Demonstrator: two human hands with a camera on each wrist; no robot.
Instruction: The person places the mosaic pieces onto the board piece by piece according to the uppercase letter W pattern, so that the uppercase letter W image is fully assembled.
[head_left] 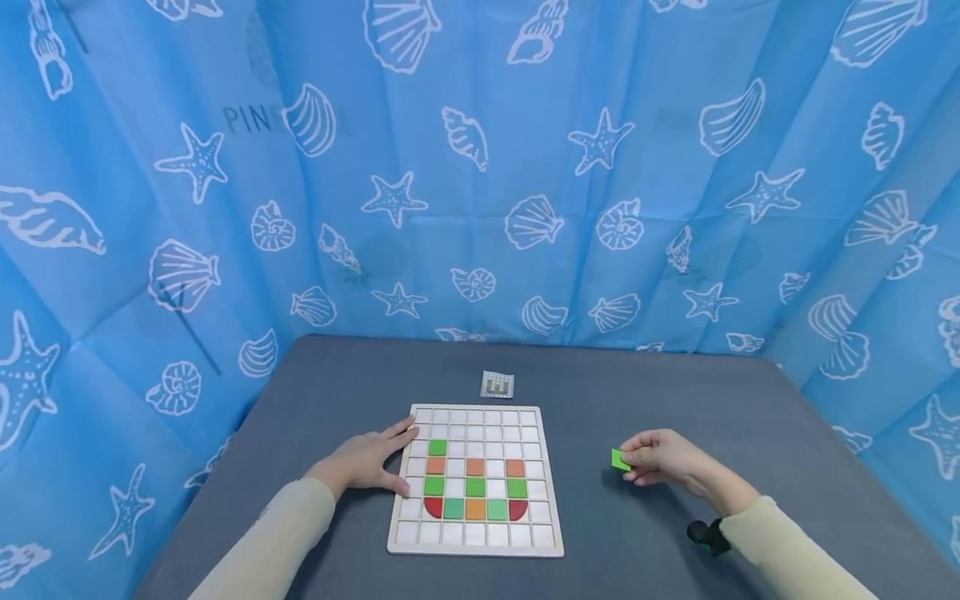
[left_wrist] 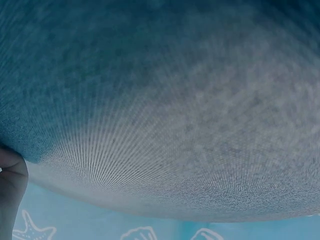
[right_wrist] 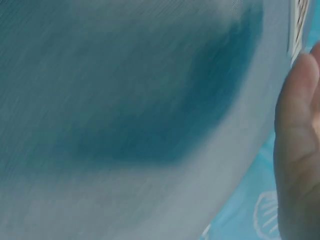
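Note:
A white gridded board [head_left: 476, 546] lies on the table, with green, orange, teal and red tiles set in several of its squares. My left hand [head_left: 367, 460] rests at the board's left edge, fingers spread and thumb on the rim. To the right of the board, my right hand [head_left: 663, 461] pinches a bright green square tile [head_left: 619, 460] above the table. In the left wrist view only part of the left hand [left_wrist: 11, 185] shows at the edge. The right wrist view catches part of the right hand [right_wrist: 299, 145]; the tile is out of sight there.
A small patterned card [head_left: 497, 385] lies just behind the board. The grey table [head_left: 615, 383] ends at a blue curtain [head_left: 480, 167] printed with shells and starfish. A black wrist device [head_left: 708, 537] sits by the right sleeve.

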